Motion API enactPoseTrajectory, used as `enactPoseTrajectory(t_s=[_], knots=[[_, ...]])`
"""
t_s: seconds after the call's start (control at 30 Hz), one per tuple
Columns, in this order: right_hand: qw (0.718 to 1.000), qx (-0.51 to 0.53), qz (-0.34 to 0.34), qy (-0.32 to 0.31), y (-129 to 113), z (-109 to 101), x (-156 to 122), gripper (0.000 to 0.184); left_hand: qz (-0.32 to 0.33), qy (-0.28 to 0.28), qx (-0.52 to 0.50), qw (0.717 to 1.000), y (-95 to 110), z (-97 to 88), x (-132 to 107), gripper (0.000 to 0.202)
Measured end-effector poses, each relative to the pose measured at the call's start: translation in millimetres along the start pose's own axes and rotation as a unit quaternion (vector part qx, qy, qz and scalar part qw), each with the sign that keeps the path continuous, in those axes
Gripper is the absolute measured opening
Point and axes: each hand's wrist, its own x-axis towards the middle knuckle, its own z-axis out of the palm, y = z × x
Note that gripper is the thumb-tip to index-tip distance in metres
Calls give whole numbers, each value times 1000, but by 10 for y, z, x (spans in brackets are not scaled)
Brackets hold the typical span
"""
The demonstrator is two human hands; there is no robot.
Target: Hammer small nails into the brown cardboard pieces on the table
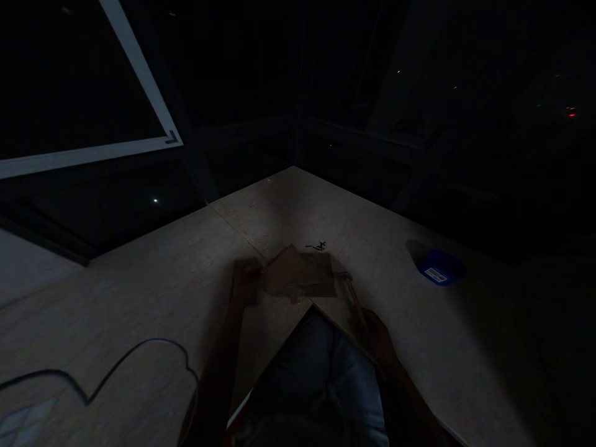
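Observation:
The scene is very dark. My left hand (246, 282) rests closed on the left edge of a flat brown piece, cardboard or thin wood (300, 273), lying at the inner corner of a pale L-shaped table (162, 292). My right hand (375, 332) is wrapped round the wooden handle of a small hammer (351, 292), whose metal head sits by the brown piece's right edge. A few small dark nails or screws (317, 246) lie just beyond the piece.
A blue round container with a white label (440, 268) stands on the table to the right. A dark outline drawing (107, 372) marks the table at lower left. A white-framed window (139, 74) is at upper left. My lap in jeans (316, 372) is below.

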Motion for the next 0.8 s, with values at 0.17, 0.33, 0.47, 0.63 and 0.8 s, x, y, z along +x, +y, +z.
enactPoseTrajectory(t_s=[0.17, 0.33, 0.47, 0.63, 0.8], knots=[[998, 62, -6, -5, -163, 68, -37, 53, -20, -48, -78, 996, 168, -87, 40, 26], [994, 113, -5, -5, -361, 81, -47, 48, -71, -122, -165, 976, 547, 24, -10, 52], [992, 127, -13, 19, -471, 88, -17, 47, -76, -145, -158, 974, 873, 167, -144, 55], [971, 238, -5, -2, -731, 179, 2, 44, -59, -158, -139, 976, 1046, 286, -279, 54], [957, 288, -29, -19, -1032, 306, 25, 41, -72, -161, -114, 978, 1051, 373, -327, 58]])
